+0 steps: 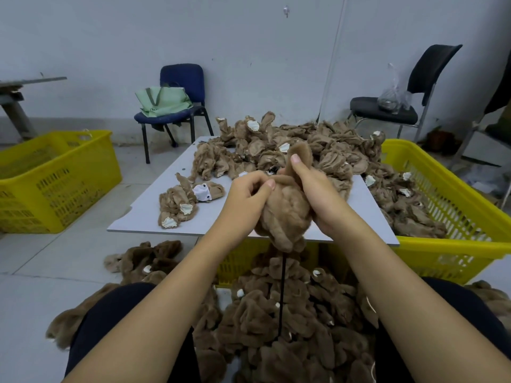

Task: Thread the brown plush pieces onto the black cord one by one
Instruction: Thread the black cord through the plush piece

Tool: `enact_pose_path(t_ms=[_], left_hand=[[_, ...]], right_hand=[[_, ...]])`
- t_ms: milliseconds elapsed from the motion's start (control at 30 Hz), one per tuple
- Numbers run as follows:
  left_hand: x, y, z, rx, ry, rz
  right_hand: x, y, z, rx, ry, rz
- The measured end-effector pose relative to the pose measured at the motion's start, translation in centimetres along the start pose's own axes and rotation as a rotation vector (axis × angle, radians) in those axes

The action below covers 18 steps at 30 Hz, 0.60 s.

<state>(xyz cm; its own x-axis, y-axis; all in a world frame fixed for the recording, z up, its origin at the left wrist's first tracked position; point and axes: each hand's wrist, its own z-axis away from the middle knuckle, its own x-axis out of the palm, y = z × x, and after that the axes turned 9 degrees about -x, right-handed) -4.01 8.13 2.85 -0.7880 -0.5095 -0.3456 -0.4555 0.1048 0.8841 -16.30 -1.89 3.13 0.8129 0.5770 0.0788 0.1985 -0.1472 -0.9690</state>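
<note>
No text, brand, number or sign reads clearly anywhere in this workroom. The only lettering in view is a faint dark mark low on the front of the pale green tote bag (pixel 163 101), which sits on the blue chair (pixel 181 87); it is too small and blurred to make out. To the left of that chair and to its right, the yellow crates (pixel 59 176) show bare plastic sides.

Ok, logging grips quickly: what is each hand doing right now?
Left hand: gripping the brown plush piece.
Right hand: gripping the same plush piece, thumb up.
</note>
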Motion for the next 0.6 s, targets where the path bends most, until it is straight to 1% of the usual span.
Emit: enact_pose_path(t_ms=[67,100,167,233,300,333,400,467,533,567,600], left_hand=[[0.6,-0.5,-0.5,-0.066,0.089,0.079],[1.0,-0.9,-0.7,-0.114,0.127,0.100],[2.2,-2.2,-1.2,-0.223,0.178,0.112],[3.2,-3.4,-1.5,-0.325,0.194,0.084],[3.9,-3.9,-1.5,-0.350,0.201,0.061],[4.0,-4.0,-1.4,-0.322,0.207,0.058],[3.8,-3.8,-0.8,-0.191,0.185,0.028],[3.4,-3.8,-0.5,-0.047,0.080,-0.140],[2.9,-3.7,-0.4,-0.006,-0.057,-0.273],[2.7,-3.5,-0.5,-0.003,-0.096,-0.285],[2.5,-3.4,-0.6,0.003,-0.097,-0.277]], right_hand=[[-0.1,0.7,0.3,0.117,-0.130,-0.075],[0.0,1.4,0.5,0.135,-0.150,-0.054],[0.2,2.7,1.0,0.172,-0.127,0.070],[0.4,3.5,1.4,0.218,-0.099,0.148],[0.3,3.7,1.4,0.235,-0.070,0.153],[0.1,3.7,1.3,0.233,-0.056,0.169],[-0.1,3.6,1.2,0.224,-0.045,0.221],[-0.4,3.8,1.2,0.227,-0.037,0.238],[-0.5,4.0,1.3,0.201,0.001,0.228],[-0.4,4.1,1.4,0.172,0.031,0.226],[-0.3,4.2,1.5,0.132,0.054,0.238]])
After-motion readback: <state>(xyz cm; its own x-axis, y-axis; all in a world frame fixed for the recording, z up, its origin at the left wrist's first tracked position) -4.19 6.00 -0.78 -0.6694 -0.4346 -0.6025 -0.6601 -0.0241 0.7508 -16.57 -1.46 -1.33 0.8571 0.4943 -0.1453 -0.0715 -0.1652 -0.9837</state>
